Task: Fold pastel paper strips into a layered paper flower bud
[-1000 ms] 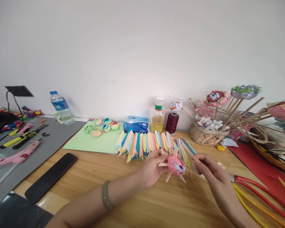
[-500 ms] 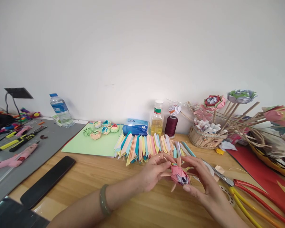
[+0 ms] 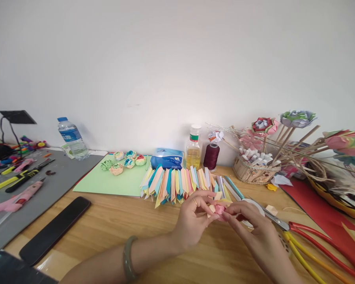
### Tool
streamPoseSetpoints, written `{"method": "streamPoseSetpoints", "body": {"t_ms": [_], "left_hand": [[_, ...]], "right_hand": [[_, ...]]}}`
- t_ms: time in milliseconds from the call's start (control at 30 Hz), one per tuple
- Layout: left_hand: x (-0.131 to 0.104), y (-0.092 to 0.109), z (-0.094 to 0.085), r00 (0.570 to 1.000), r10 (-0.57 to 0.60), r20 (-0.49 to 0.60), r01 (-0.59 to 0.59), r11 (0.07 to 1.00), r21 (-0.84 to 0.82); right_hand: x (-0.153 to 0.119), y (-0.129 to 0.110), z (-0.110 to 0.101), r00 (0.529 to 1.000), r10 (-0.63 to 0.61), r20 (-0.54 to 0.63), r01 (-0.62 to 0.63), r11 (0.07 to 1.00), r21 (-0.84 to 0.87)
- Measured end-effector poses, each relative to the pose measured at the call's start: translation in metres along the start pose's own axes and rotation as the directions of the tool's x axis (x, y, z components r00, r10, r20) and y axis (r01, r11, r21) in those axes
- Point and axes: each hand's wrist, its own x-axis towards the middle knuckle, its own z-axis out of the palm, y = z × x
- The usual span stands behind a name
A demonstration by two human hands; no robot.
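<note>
A small folded paper flower (image 3: 220, 210), pink with pale peach and yellow strips sticking out, is held between my two hands over the wooden table. My left hand (image 3: 194, 216), with a ring on one finger and a green bangle at the wrist, pinches it from the left. From the right, my right hand (image 3: 251, 225) grips its edge between thumb and fingers. The fingers cover much of the flower. Just behind lies a row of folded paper strips (image 3: 173, 183) in many colours. A white tape roll (image 3: 256, 206) sits partly hidden behind my right hand.
Scissors (image 3: 292, 232) with red and yellow handles lie at the right. Behind stand an oil bottle (image 3: 194, 152), a thread spool (image 3: 211, 157) and a basket (image 3: 251, 173). At the left are a black phone (image 3: 56, 228), green paper (image 3: 90, 183) and a pink glue gun (image 3: 20, 199).
The flower has been turned, so its lilac centre no longer shows and pink and pale strips face me. My right fingers have closed in on it; the view has shifted slightly.
</note>
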Motion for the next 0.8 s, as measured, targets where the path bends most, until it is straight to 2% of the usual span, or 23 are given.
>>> {"method": "streamPoseSetpoints", "body": {"t_ms": [167, 333, 467, 533, 700, 733, 800], "left_hand": [[-0.001, -0.005, 0.0, 0.977, 0.215, 0.007, -0.212, 0.957, 0.199], [-0.002, -0.009, -0.001, 0.89, 0.45, 0.075, -0.45, 0.838, 0.308], [-0.003, -0.009, -0.002, 0.812, 0.562, 0.158, -0.574, 0.721, 0.388], [-0.004, -0.01, -0.003, 0.794, 0.581, 0.176, -0.596, 0.691, 0.409], [-0.008, -0.013, -0.004, 0.893, 0.426, 0.148, -0.446, 0.785, 0.431], [-0.009, -0.013, -0.004, 0.903, 0.4, 0.157, -0.426, 0.787, 0.446], [-0.01, -0.012, -0.005, 0.898, 0.394, 0.196, -0.438, 0.762, 0.477]], "right_hand": [[0.001, 0.003, 0.004, 0.998, 0.058, 0.04, -0.06, 0.996, 0.071], [0.002, 0.001, 0.007, 0.992, 0.099, 0.075, -0.115, 0.955, 0.273], [0.002, 0.0, 0.009, 0.989, 0.129, 0.071, -0.145, 0.941, 0.306], [0.002, 0.001, 0.009, 0.988, 0.139, 0.066, -0.153, 0.939, 0.307], [0.002, 0.002, 0.007, 0.98, 0.156, 0.122, -0.191, 0.913, 0.36], [0.002, 0.001, 0.007, 0.979, 0.158, 0.131, -0.197, 0.906, 0.374], [0.002, -0.003, 0.006, 0.976, 0.17, 0.139, -0.212, 0.894, 0.395]]}}
